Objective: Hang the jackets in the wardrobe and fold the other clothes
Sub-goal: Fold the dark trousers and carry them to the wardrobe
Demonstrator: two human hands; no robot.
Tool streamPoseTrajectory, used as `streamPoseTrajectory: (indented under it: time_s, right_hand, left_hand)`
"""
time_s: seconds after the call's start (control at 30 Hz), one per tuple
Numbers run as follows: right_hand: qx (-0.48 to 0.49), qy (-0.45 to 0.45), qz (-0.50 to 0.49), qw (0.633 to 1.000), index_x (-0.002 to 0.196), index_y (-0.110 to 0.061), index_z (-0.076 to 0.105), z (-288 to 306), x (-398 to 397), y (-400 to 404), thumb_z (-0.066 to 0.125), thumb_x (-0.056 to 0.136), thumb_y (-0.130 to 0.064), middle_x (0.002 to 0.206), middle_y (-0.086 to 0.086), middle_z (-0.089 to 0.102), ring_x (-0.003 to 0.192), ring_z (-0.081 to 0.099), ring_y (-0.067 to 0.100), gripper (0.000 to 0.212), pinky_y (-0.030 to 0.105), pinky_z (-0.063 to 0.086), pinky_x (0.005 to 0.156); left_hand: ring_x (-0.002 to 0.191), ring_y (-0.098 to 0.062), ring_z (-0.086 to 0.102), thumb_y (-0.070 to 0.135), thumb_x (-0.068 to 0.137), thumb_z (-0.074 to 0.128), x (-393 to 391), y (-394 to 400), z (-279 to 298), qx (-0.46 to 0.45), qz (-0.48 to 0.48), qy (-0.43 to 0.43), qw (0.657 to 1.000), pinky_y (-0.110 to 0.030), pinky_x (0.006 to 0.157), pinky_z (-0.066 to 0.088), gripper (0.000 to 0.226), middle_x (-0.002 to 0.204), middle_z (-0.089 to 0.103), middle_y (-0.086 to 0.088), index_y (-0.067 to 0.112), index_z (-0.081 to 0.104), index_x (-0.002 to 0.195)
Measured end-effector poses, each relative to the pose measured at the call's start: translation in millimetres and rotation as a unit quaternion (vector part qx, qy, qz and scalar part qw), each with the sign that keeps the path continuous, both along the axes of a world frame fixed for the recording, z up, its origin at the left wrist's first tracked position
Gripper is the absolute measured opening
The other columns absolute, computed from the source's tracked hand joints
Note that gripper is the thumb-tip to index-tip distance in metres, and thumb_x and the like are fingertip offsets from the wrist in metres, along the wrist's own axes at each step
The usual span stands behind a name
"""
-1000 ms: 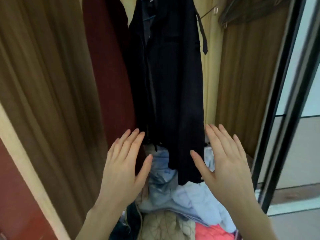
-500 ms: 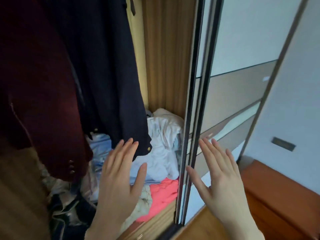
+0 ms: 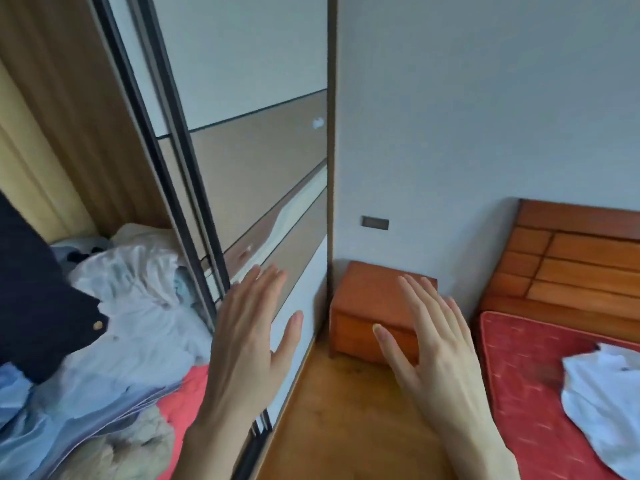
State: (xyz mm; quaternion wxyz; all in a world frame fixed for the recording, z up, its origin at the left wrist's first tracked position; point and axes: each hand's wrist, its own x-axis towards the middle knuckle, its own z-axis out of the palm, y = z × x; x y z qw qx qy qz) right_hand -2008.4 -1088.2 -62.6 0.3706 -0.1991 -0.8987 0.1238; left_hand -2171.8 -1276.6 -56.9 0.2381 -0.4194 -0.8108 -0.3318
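- Wooden floor [image 3: 349, 420] lies under both hands, which are raised in front of the camera with the palms away.
- Left hand [image 3: 247, 344] is released, its fingers straight and a little spread; it holds nothing and is in front of the sliding door [image 3: 242, 161] of the wardrobe.
- Right hand [image 3: 438, 351] is released too, fingers straight, holding nothing, in front of a small brown cabinet [image 3: 370, 303].
- Dark jacket [image 3: 33, 303] with a gold button hangs inside the wardrobe at the left edge.
- Below the jacket lies a pile of clothes [image 3: 138, 306], white, light blue and pink, not folded.
- On the right a white garment [image 3: 602, 403] lies on the red mattress [image 3: 530, 386] of the bed.
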Motion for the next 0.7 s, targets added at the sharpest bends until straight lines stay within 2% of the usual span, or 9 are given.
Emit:
streamPoseTrajectory:
  time_s: [0.13,0.23,0.37,0.5,0.63,0.7]
  right_hand:
    - [-0.014,-0.008,-0.077,0.997,0.158,-0.026,0.041,-8.3,46.0,59.4,0.047,0.102,-0.061,0.163,-0.008,0.040,0.156,0.026,0.009,0.066,0.043,0.020,0.129]
    - [-0.023,0.015,-0.141,0.990,0.156,-0.024,0.045,-17.6,80.2,102.8,0.048,0.101,-0.060,0.160,-0.007,0.045,0.155,0.029,0.009,0.065,0.046,0.026,0.127]
    - [-0.042,0.036,-0.219,0.974,0.154,-0.024,0.047,-29.1,127.6,158.8,0.045,0.101,-0.062,0.158,-0.006,0.049,0.153,0.034,0.012,0.065,0.050,0.033,0.123]
    - [-0.043,0.029,-0.282,0.958,0.155,-0.021,0.046,-40.3,181.4,206.9,0.050,0.101,-0.058,0.158,-0.004,0.049,0.152,0.035,0.014,0.065,0.047,0.033,0.124]
    - [-0.054,0.028,-0.345,0.937,0.154,-0.020,0.046,-50.5,228.0,235.7,0.042,0.103,-0.062,0.159,-0.005,0.047,0.153,0.034,0.014,0.067,0.044,0.025,0.127]
    - [-0.059,0.027,-0.370,0.927,0.155,-0.020,0.046,-55.4,246.1,245.6,0.039,0.103,-0.064,0.160,-0.006,0.046,0.154,0.030,0.011,0.068,0.045,0.024,0.128]
  left_hand:
    - [0.151,-0.022,0.039,0.050,0.107,0.038,22.4,83.2,-3.4,-0.010,-0.059,0.009,0.998,-0.056,0.118,0.038,0.057,0.156,0.051,-0.003,0.015,0.049,0.151]
    - [0.147,-0.024,0.045,0.059,0.107,0.030,42.9,144.0,-5.8,-0.014,-0.101,0.007,0.995,-0.058,0.115,0.043,0.064,0.154,0.054,-0.004,0.016,0.053,0.149]
    - [0.144,-0.024,0.048,0.060,0.105,0.034,70.1,224.4,-12.4,-0.026,-0.154,0.007,0.988,-0.057,0.113,0.046,0.063,0.152,0.056,-0.003,0.019,0.054,0.148]
    - [0.149,-0.018,0.041,0.060,0.103,0.040,103.2,301.2,-28.9,-0.062,-0.209,0.003,0.976,-0.049,0.118,0.040,0.059,0.157,0.050,0.004,0.027,0.050,0.152]
    - [0.147,-0.017,0.042,0.054,0.104,0.044,145.5,366.6,-41.5,-0.086,-0.281,0.013,0.956,-0.039,0.120,0.035,0.056,0.154,0.053,0.002,0.024,0.051,0.151]
    - [0.148,-0.016,0.041,0.053,0.105,0.042,163.7,395.1,-46.3,-0.094,-0.317,0.009,0.944,-0.040,0.121,0.035,0.056,0.153,0.053,0.001,0.021,0.051,0.150]
